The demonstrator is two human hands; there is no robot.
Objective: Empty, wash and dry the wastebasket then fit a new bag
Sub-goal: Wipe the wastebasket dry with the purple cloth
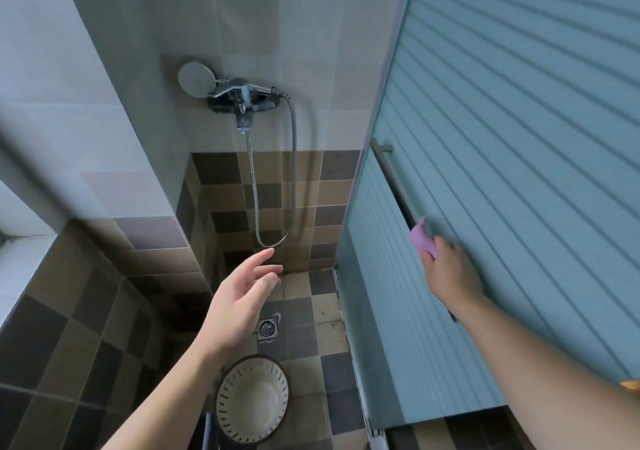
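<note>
The wastebasket (252, 399) stands upright on the tiled shower floor (304, 338), low in the head view, just below the left forearm. It is round and cream-coloured with a dark rim and rows of slots in its wall; nothing shows inside it, and no bag lines it. A square floor drain (267, 328) lies just beyond it. The left hand (239, 297) is held out over the floor with fingers straight and spread, grasping nothing. The right hand (450, 269) is curled around a purple cloth (423, 241) at the lower part of the door handle (393, 181) on the frosted blue shower door (519, 137). On the far wall a shower head (194, 78) rests on the mixer tap (242, 97), its hose (293, 172) hanging in a loop.
</note>
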